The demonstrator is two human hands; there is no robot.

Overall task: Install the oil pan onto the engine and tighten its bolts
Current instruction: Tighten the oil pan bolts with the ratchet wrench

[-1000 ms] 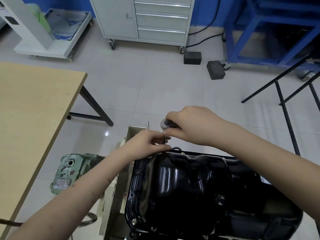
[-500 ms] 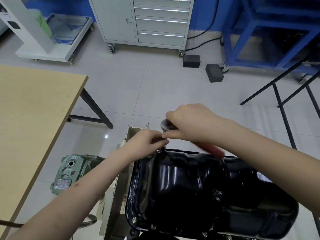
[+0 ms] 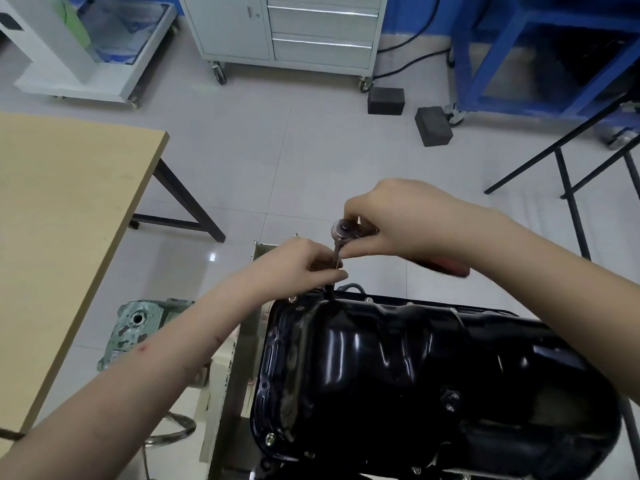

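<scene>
At the left edge stands a wooden table [image 3: 59, 209], and between it and the work lies a green metal part [image 3: 138, 327] low near the floor. The left hand [image 3: 304, 263] has its fingers curled around the thin extension bar [image 3: 336, 258] of a ratchet [image 3: 343, 230], just above the far rim of the oil pan [image 3: 415, 368]. The pan is glossy black, with pressed ribs and a flat flange; it sits bottom-up in the lower right part of the view, with small bolts [image 3: 270, 438] showing along its near and left edges. The right hand [image 3: 398, 220] grasps the ratchet at its round head, and the red handle [image 3: 446, 266] shows blurred below the wrist. Beyond the hands is open tiled floor [image 3: 277, 161], with two dark blocks [image 3: 386, 101] near a drawer cabinet [image 3: 294, 29] and a blue frame [image 3: 485, 64] at the far right.
</scene>
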